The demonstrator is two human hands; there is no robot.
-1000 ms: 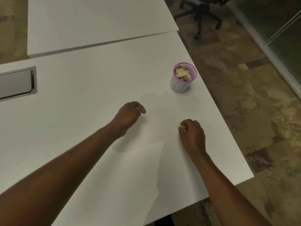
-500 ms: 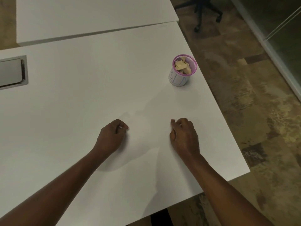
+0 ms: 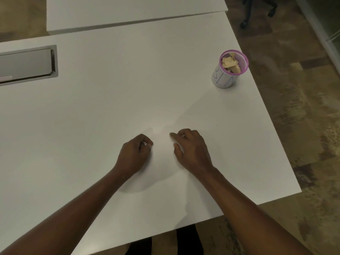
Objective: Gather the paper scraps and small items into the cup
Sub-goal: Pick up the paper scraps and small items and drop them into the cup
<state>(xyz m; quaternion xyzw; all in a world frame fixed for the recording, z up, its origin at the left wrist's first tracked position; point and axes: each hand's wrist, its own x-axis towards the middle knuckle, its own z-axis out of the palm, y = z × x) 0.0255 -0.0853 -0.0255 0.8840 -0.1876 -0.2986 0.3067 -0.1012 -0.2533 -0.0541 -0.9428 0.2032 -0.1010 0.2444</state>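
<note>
**Both hands low on the counter, cup at the right edge**

Your left hand [image 3: 135, 155] rests on the white counter [image 3: 110, 107] near its front edge, fingers curled inward with thumb and forefinger pressed together at the tips; whether a scrap sits between them cannot be told. Your right hand [image 3: 191, 150] lies just beside it, loosely spread, its forefinger stretched toward the left hand and touching the surface, holding nothing visible.

Compared with half a second earlier, the right hand has uncurled from a closed fist, and the gap between the two hands has narrowed. A second earlier the left hand was farther from the front edge.

The cup [image 3: 229, 70], pink-rimmed with blue marks on its pale wall, stands upright close to the right edge, well apart from both hands, with tan paper scraps [image 3: 230, 62] filling its mouth. It holds the same place on the counter as before. A grey recessed panel [image 3: 27, 65] sits toward the left edge. A second counter [image 3: 128, 11] abuts the far edge.
</note>
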